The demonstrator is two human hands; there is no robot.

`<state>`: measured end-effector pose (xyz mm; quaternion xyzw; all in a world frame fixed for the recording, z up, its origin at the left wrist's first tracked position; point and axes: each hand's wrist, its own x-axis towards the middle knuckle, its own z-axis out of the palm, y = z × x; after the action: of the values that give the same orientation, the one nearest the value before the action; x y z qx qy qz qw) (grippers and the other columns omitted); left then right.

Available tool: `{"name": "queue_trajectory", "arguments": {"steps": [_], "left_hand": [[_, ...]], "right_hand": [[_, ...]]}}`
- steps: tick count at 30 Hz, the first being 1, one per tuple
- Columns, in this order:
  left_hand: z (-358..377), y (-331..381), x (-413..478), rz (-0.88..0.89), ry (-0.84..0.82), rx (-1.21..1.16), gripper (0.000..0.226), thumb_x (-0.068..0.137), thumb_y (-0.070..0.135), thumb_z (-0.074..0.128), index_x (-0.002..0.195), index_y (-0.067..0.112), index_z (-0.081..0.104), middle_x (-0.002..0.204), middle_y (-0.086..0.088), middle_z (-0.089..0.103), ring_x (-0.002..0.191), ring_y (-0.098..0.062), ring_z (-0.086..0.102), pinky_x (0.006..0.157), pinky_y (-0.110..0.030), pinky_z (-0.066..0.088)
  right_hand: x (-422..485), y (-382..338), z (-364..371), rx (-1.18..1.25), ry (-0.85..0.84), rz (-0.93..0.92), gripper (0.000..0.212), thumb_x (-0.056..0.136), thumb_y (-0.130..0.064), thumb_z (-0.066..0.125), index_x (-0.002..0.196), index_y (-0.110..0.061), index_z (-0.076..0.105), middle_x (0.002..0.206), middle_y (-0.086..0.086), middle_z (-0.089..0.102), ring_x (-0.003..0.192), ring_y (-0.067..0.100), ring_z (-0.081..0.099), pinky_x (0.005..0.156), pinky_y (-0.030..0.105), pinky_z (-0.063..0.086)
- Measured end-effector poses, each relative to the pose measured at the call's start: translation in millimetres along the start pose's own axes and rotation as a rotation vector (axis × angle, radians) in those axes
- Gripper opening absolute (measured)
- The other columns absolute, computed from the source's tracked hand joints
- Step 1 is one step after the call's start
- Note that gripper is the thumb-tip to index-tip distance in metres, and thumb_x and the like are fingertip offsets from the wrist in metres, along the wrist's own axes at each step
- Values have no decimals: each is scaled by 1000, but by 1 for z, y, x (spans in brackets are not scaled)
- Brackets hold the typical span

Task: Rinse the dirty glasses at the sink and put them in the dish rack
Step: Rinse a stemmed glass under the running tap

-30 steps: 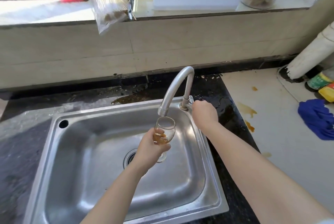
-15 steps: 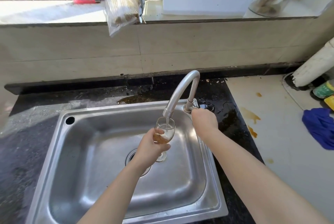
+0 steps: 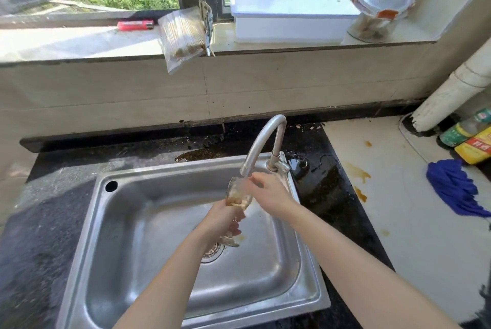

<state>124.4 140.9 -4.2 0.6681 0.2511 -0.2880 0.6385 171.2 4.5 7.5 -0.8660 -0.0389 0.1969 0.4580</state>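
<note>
A stemmed glass (image 3: 237,191) with brown residue stands under the spout of the curved tap (image 3: 261,142), over the steel sink (image 3: 148,225). My left hand (image 3: 224,219) grips the glass by its lower bowl and stem. The foot of the glass shows below that hand. My right hand (image 3: 268,193) is at the rim of the glass, fingers loosely bent and touching it, with motion blur there. No dish rack is in view.
A dark stone counter (image 3: 53,195) surrounds the sink, wet and stained behind the tap. To the right lie a blue cloth (image 3: 451,187) and bottles (image 3: 470,137) near a white pipe. A white box, jar, bag and red lighter sit on the windowsill.
My right hand left the tap handle and came to the rim of the glass. The glass has tilted slightly under the spout. The camera tilted up, showing more window.
</note>
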Motion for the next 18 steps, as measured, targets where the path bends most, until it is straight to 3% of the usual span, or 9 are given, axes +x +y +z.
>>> {"name": "queue_trajectory", "arguments": {"steps": [3,5,8,12,14,18], "left_hand": [[-1,11,-7,-143,-107,-107,8,84,12,47,88,9,53,72,-8,53,48,-18,41,51,-25,47],[-5,17,-10,-177,-173,-136,19,90,21,43,89,6,55,75,-12,62,48,-20,51,51,-24,47],[-12,26,-10,-127,-176,12,31,97,32,41,99,7,59,73,-10,68,54,-22,61,51,-23,42],[-12,36,-10,-37,7,54,31,90,29,51,104,3,62,73,-16,72,52,-22,53,48,-22,39],[-5,40,-9,28,149,20,31,85,30,56,94,1,64,64,-17,69,52,-24,50,46,-22,44],[10,43,0,208,425,157,27,83,27,56,63,9,58,54,-3,57,52,-19,54,43,-21,45]], "right_hand": [[7,-1,3,121,4,123,32,90,-34,54,61,-22,50,63,-7,49,65,14,46,67,34,37],[12,1,7,221,19,224,25,86,-35,53,67,-18,53,68,0,50,69,18,48,68,35,38],[17,5,7,382,80,354,28,94,-33,49,74,-17,60,71,0,56,74,20,54,69,35,45],[20,15,11,556,99,507,30,101,-30,40,83,-15,59,71,1,56,64,17,51,66,31,49],[20,17,16,615,120,568,26,102,-30,37,98,-13,57,73,3,53,58,16,46,61,29,49],[16,28,22,684,141,722,27,102,-28,35,123,-15,46,80,9,50,62,18,48,50,26,50]]}}
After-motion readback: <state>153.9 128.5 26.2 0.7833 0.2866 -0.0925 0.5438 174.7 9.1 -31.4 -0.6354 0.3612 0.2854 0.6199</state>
